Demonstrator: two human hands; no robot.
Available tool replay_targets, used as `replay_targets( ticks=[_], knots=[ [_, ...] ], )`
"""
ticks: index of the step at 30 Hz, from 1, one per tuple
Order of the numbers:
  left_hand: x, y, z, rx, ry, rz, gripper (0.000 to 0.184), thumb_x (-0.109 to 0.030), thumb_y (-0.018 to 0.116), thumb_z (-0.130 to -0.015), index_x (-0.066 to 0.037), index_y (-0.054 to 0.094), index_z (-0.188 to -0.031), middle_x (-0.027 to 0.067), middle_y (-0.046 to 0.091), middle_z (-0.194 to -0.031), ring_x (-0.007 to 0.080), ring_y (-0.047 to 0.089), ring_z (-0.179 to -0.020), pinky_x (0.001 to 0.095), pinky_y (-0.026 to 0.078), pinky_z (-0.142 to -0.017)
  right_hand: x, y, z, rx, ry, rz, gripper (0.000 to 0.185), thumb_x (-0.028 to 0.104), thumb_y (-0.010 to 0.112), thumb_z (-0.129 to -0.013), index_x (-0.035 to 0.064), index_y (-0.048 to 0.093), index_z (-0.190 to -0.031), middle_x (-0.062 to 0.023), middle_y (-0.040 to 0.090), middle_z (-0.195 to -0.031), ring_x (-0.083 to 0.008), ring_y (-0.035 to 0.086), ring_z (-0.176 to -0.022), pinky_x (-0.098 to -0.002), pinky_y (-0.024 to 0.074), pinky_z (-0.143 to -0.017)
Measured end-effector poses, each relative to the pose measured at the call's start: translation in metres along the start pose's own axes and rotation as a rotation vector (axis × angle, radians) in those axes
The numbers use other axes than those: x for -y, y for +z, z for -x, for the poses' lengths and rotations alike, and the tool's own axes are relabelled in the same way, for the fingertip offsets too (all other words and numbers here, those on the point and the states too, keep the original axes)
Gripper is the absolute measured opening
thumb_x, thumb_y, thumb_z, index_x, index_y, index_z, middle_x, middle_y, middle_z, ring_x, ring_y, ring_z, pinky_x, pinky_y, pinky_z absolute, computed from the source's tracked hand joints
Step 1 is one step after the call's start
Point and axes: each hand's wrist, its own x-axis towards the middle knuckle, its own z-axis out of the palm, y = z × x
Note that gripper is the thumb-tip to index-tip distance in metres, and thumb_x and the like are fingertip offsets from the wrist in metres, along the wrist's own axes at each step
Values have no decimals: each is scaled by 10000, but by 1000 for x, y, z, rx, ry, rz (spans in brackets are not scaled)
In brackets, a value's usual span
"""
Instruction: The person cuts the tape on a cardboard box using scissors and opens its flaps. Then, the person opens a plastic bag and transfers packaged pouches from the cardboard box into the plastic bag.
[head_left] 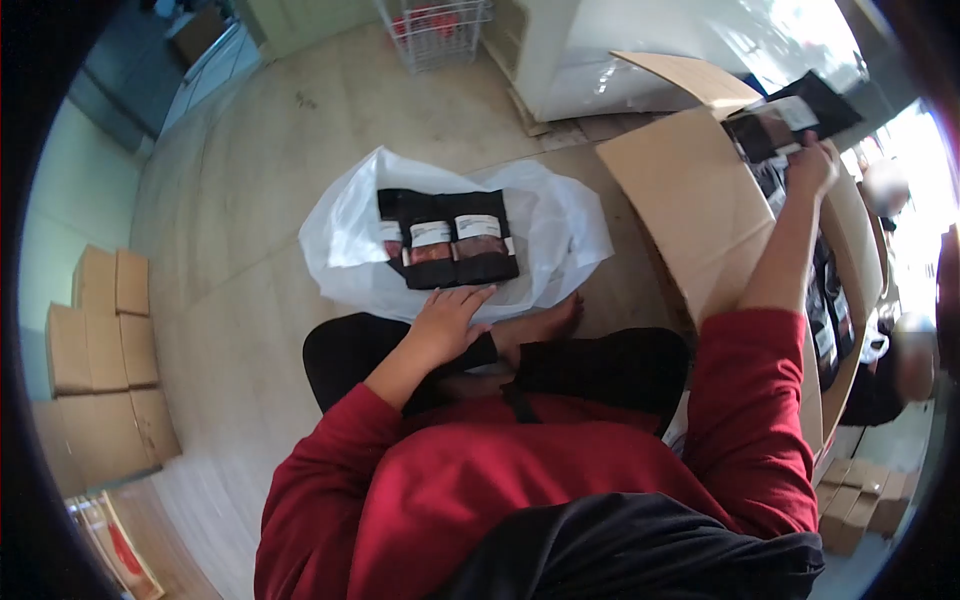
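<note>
My right hand (pixel 815 168) grips the edge of a black pouch (pixel 785 122) with a white and brown label, raised over the open cardboard box (pixel 695 195). More black pouches (pixel 828 310) stand inside that box, partly hidden by my arm. On the floor before me lies a white plastic bag (pixel 560 215), spread open. Several black labelled packets (pixel 460 240) sit side by side on it. My left hand (pixel 447 325) rests at the bag's near edge, fingers stretched out just below the packets, holding nothing.
Stacked brown cartons (pixel 105 350) line the left wall. A white wire basket (pixel 435 35) with red items stands at the back, near a large white appliance (pixel 600 85). Smaller cartons (pixel 850 505) lie at lower right. Another person (pixel 885 375) is beyond the open box.
</note>
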Motion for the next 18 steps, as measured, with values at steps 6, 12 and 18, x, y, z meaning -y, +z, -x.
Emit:
replay_targets(
  ticks=[6, 12, 18],
  knots=[
    [32, -37, -29, -132, -276, 924, 542, -405, 445, -834, -53, 334, -1231, 121, 438, -1190, 237, 458, -1056, 346, 351, -897, 135, 48, 121, 377, 296, -387, 76, 118, 540, -792, 48, 513, -783, -55, 555, -799, -172, 554, -735, -308, 452, -678],
    [40, -67, -21, -128, -134, 1977, 742, -605, 301, -778, -44, 247, -1261, 109, 442, -1168, 204, 462, -1042, 364, 411, -846, 112, 115, 328, 1002, 772, -94, 106, 141, 565, -715, 58, 591, -776, -46, 556, -768, -158, 498, -727, -281, 385, -694],
    [44, -24, 19, -133, -588, 1952, 489, -300, 513, -811, -15, 366, -1180, 123, 489, -1113, 225, 509, -986, 360, 422, -841, 13, 111, 432, 1087, 1438, 4, 125, 134, 524, -779, 40, 521, -862, -78, 540, -759, -198, 524, -697, -341, 464, -637]
  ],
)
